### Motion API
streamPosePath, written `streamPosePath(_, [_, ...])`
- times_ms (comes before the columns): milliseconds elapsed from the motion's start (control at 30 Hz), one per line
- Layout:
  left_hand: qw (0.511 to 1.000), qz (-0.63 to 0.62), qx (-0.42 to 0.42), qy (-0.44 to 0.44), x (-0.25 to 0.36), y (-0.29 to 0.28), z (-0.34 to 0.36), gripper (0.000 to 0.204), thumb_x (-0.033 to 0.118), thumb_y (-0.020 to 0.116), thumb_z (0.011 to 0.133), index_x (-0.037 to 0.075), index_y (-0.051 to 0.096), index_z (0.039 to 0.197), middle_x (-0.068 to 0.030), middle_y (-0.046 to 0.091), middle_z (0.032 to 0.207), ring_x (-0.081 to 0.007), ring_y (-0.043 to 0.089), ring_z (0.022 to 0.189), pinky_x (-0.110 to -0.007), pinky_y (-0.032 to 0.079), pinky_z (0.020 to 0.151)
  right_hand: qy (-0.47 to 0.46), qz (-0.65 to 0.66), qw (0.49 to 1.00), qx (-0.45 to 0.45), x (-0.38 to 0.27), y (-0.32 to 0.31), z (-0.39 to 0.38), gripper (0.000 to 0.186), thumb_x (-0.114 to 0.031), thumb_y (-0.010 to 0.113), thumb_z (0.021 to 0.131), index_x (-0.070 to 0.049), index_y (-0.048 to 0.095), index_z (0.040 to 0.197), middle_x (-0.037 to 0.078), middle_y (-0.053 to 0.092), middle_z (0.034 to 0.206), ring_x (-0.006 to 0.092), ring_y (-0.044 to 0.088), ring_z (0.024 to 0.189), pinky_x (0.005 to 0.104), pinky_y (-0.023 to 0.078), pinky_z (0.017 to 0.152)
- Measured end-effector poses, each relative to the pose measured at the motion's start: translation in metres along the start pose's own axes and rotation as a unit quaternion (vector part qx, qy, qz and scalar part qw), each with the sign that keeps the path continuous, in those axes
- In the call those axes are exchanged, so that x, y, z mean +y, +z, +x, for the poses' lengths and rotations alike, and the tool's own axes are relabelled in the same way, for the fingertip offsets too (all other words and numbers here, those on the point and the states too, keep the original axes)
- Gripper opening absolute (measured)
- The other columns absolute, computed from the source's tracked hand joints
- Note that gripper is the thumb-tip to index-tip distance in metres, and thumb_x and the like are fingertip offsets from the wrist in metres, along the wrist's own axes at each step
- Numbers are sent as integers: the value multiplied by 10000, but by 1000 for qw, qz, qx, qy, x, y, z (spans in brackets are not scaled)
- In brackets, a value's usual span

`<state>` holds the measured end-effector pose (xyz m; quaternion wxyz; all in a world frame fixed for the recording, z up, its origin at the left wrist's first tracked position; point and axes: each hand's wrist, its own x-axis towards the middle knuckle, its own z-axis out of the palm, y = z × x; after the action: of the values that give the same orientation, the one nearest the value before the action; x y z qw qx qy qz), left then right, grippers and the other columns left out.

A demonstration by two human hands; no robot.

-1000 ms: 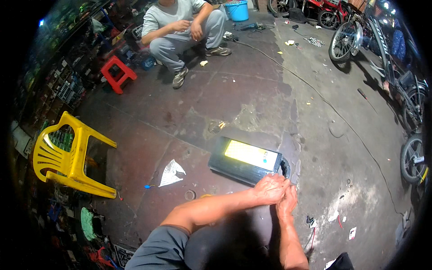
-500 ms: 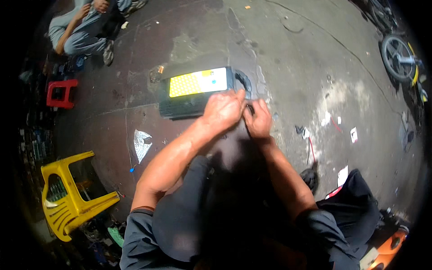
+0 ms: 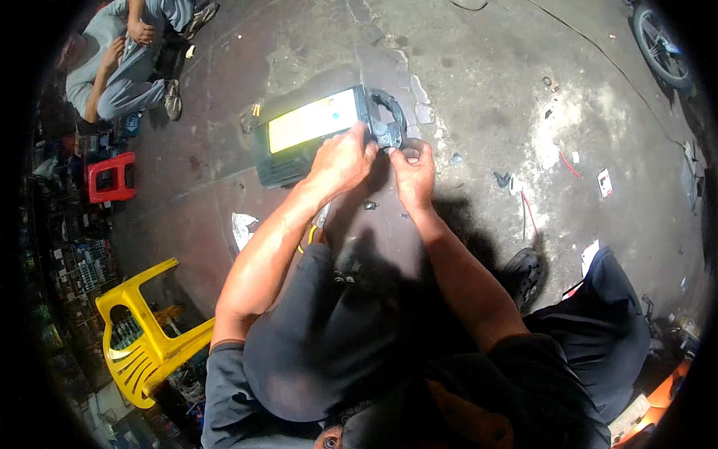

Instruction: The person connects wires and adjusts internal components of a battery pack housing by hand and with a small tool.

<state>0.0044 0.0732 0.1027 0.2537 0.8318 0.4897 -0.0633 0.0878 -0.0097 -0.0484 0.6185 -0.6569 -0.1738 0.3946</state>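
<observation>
Two hands (image 3: 340,163) (image 3: 413,176) crowd a boxy, loop-handled case (image 3: 314,122).

Beside the left grip (image 3: 342,161) we log a blackish case (image 3: 280,168), its label (image 3: 307,123) yellow running to white, with a blue dot (image 3: 335,116). Beyond the right grip (image 3: 413,176), a dark handle (image 3: 399,111). Well left of both: a red stool (image 3: 114,196), a yellow chair (image 3: 168,346). To their right we see a red wire (image 3: 529,212) and grey floor (image 3: 471,90), blotched white.
</observation>
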Motion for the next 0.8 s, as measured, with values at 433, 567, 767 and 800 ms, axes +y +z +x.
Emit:
streamPosePath(433, [999, 34, -25, -10, 7, 6, 10, 369, 301, 567, 912, -60, 629, 960, -308, 664, 871, -477, 648, 854, -502, 522, 766, 38, 2, 999, 33, 22, 11, 5, 413, -232, 733, 824, 2, 607, 1140, 189, 644, 1032, 307, 625, 972, 395, 483, 874])
streamPosePath(567, [985, 61, -141, -84, 4, -4, 34, 338, 259, 586, 838, -56, 709, 821, -307, 666, 843, -443, 671, 864, -482, 538, 776, 95, 8, 994, 48, 17, 17, -6, 473, -274, 720, 838, 23, 592, 1184, 232, 637, 1117, 352, 611, 1064, 423, 469, 926])
streamPosePath(767, [934, 266, -184, 153, 25, -6, 25, 298, 226, 571, 846, -44, 692, 812, -258, 683, 814, -393, 691, 845, -469, 547, 735, 101, 207, 972, 38, 28, 22, -8, 334, -209, 567, 954, 39, 588, 1178, 180, 643, 1080, 305, 633, 998, 389, 506, 885])
streamPosePath(800, [883, 329, -167, 291, 26, -8, 21, 301, 236, 573, 853, -40, 685, 805, -247, 683, 797, -394, 689, 838, -472, 545, 725, 188, 535, 823, 24, 24, 25, -9, 294, -180, 527, 978, 25, 588, 1179, 144, 641, 1057, 266, 638, 968, 359, 518, 866])
